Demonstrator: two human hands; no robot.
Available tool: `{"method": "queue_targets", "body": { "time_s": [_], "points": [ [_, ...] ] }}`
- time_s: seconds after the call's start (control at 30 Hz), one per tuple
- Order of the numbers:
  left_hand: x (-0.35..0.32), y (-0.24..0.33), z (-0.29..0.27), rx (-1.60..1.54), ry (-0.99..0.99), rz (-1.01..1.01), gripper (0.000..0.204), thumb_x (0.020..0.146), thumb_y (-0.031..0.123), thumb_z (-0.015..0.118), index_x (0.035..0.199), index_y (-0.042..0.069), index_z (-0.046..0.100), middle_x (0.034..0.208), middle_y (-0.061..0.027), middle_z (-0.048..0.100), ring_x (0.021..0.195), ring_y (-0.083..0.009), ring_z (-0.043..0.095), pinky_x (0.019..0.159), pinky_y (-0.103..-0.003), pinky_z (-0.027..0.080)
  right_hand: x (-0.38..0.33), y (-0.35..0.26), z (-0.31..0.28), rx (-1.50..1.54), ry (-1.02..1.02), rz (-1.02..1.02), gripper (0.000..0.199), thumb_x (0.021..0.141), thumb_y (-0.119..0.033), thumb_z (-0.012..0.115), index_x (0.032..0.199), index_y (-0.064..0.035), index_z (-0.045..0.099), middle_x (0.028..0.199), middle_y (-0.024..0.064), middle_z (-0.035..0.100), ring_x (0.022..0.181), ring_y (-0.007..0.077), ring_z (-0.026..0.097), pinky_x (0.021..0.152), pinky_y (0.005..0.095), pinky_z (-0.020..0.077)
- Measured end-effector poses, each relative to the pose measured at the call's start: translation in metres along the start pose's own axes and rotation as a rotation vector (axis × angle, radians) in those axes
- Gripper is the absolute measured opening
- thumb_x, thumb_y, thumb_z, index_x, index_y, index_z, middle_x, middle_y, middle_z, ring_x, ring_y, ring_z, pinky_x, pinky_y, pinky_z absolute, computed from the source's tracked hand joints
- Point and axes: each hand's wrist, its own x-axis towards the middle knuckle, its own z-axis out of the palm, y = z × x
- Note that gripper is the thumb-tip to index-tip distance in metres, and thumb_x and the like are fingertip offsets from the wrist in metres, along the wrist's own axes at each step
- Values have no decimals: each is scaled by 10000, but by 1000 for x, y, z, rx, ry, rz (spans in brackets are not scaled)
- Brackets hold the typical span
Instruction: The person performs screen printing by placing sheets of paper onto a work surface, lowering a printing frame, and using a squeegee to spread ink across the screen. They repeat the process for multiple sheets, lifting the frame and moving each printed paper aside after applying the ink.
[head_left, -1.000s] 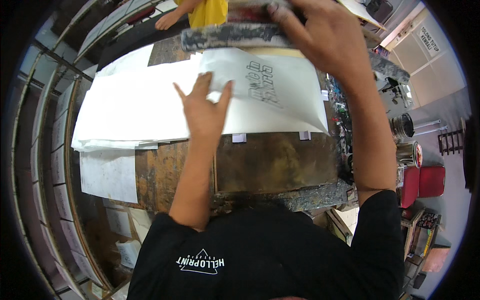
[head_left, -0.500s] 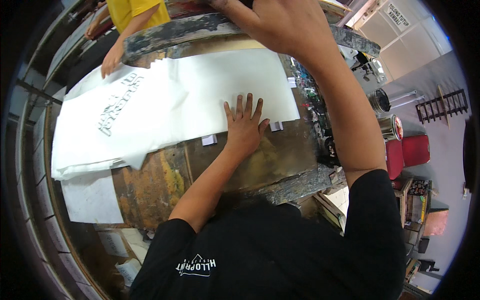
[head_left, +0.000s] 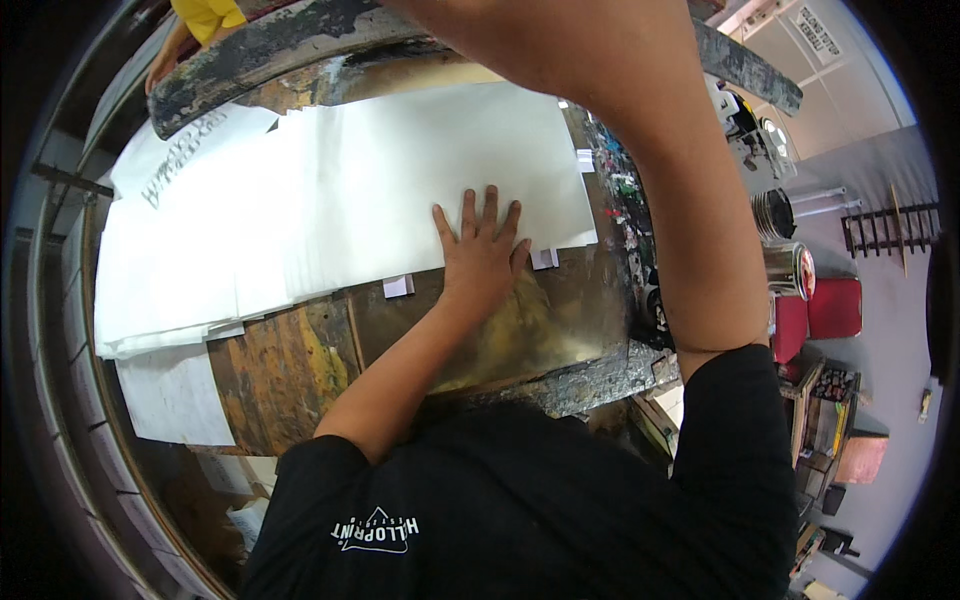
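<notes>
My left hand (head_left: 478,262) lies flat with its fingers spread on a white sheet (head_left: 400,160) near its front edge. That sheet rests on a paint-stained board (head_left: 290,375) and overlaps a pile of sheets (head_left: 180,275) to the left. A printed sheet (head_left: 205,140) with dark lettering shows at the pile's far left. My right forearm (head_left: 690,200) reaches up along the right side. Only part of my right hand (head_left: 500,35) shows at the top edge; its fingers are out of the picture. Near it, a paint-crusted wooden frame bar (head_left: 270,55) spans above the board's far side.
Small pale tabs (head_left: 398,287) stick out by the sheet's edge. Paint cans (head_left: 790,270) and a red chair (head_left: 833,308) stand at the right. A metal rack (head_left: 70,440) runs down the left. A co-worker's yellow sleeve (head_left: 208,15) shows at the top left.
The co-worker's hand has left the printed sheet and drawn back. More of that sheet's lettering is covered by white paper. My right hand has moved up, partly out of view; my left stays flat.
</notes>
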Motion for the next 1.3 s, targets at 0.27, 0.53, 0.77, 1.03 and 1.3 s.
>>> {"method": "queue_targets", "body": {
  "time_s": [0.27, 0.53, 0.77, 1.03, 1.3],
  "points": [
    [-8, 1, 27, 6, 93, 25, 625, 1131, 483, 433, 1654, 141, 455, 1748, -205, 311, 1625, -474, 215, 1250, -795, 77, -11, -7, 15, -109, 69, 65, 643, 1080, -627, 508, 708, -109, 590, 622, 7, 525, 558, 131, 463, 511, 321, 440],
    [-6, 6, -41, -43, 180, -86, 818, 1031, 641, 582, 1651, 121, 463, 1691, -233, 413, 1594, -464, 305, 1280, -722, 134, 4, 9, 25, 83, 21, 39, 479, 1082, -524, 557, 932, -74, 625, 736, 34, 625, 648, 130, 536, 530, 325, 465],
    [-87, -74, -180, -1382, 486, -264, 866, 799, 145, 986, 1495, -74, 518, 1160, -136, 753, 1058, -209, 727, 990, -367, 590, -110, 4, 66, 70, -153, -153, 431, 988, -456, 719, 1147, -55, 718, 1083, 207, 697, 1064, 416, 666, 944, 515, 525],
    [-151, -90, -67, -263, 298, -428, 1263, 537, 665, 994, 1522, -17, 594, 999, -141, 742, 910, -326, 733, 838, -449, 580, -247, -34, 134, 245, -599, 31, 434, 860, -306, 835, 1252, -152, 728, 1149, 75, 718, 1065, 311, 649, 947, 468, 541],
    [-156, -99, -60, -209, 248, -413, 1270, 531, 659, 991, 1515, -39, 596, 913, -129, 706, 819, -290, 702, 742, -420, 563, -172, 39, 262, 143, -340, -32, 451, 868, -292, 828, 1279, -161, 698, 1151, 79, 678, 1072, 327, 651, 868, 488, 585]
  ]
}}
